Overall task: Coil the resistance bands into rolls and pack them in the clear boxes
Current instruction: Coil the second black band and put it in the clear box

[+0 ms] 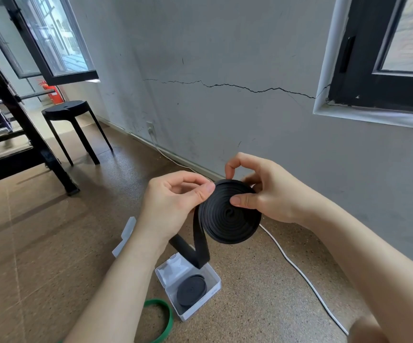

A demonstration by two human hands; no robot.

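black band [230, 215] mid-coil above the clear box [209, 302]. right hand [270, 194] pinches the roll, left hand [173, 201] pinches the loose tail. keep tension, edges flush while winding.

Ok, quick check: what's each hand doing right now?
Left hand: closed, pinching the black resistance band at the coil's edge.
Right hand: closed, gripping the same coil, thumb on its face.

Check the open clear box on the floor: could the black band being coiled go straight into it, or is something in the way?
Something is. The clear box already holds a coiled black roll, filling most of its base. The black band in both hands is also unfinished: its loose tail hangs toward the box.
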